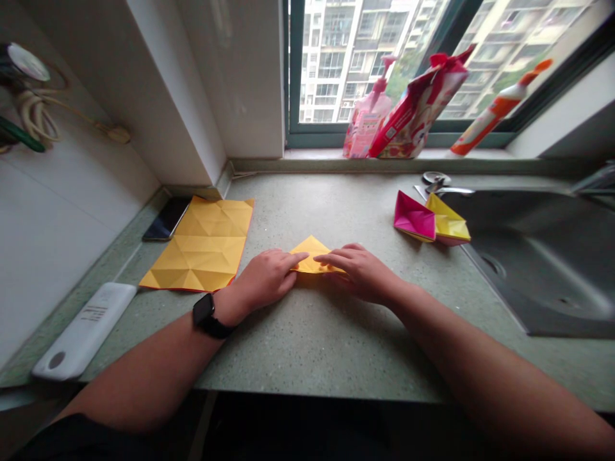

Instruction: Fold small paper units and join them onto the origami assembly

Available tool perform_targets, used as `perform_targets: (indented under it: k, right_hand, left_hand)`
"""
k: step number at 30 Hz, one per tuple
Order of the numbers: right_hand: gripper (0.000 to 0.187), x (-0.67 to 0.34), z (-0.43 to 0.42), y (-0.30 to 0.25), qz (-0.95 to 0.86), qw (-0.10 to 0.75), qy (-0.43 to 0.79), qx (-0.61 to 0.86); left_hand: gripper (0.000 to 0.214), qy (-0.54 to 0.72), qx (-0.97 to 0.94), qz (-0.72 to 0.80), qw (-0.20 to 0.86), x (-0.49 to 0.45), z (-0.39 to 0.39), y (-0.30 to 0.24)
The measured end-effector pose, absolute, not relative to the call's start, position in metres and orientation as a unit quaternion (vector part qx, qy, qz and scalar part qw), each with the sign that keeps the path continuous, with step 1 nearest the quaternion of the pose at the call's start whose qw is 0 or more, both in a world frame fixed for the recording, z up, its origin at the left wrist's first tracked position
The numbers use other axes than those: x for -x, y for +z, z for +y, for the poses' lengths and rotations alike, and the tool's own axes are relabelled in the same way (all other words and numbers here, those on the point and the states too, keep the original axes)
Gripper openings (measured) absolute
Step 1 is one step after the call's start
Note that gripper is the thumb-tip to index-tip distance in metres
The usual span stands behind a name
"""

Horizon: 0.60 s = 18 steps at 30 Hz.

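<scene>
A folded yellow-orange sheet of origami paper (311,248) lies on the countertop, its pointed tip facing the window. My left hand (269,276) grips its left corner, thumb below the near edge and index finger on top. On the right side, my right hand (358,270) has its fingers over the paper, with the other corner held beneath them. Left of my hands is a larger creased yellow-orange sheet (204,240), spread flat. A pink paper boat (414,216) and a yellow one (446,221) sit together near the sink.
A white power bank (89,330) and a dark phone (166,219) lie at the left. The metal sink (542,269) is at the right. A pink pump bottle (368,118), a red bag (418,112) and an orange-white bottle (492,118) stand on the windowsill.
</scene>
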State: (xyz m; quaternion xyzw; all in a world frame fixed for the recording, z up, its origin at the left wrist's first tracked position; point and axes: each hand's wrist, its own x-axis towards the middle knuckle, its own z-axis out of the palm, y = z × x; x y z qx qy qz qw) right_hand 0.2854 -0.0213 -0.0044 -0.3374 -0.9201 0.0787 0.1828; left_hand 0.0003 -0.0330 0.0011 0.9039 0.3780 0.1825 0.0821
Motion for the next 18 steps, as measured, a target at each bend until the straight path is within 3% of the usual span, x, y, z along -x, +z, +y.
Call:
perform_targets:
  k: [10, 18]
  right_hand:
    - [0.039, -0.285, -0.02, -0.01, -0.891, 0.206, 0.03, 0.404]
    - [0.036, -0.286, -0.012, -0.017, -0.869, 0.185, 0.037, 0.457]
  left_hand:
    - [0.063, 0.232, -0.894, 0.367, 0.114, 0.0, -0.025, -0.006]
    - [0.043, 0.215, -0.904, 0.369, 0.036, 0.0, -0.021, -0.006]
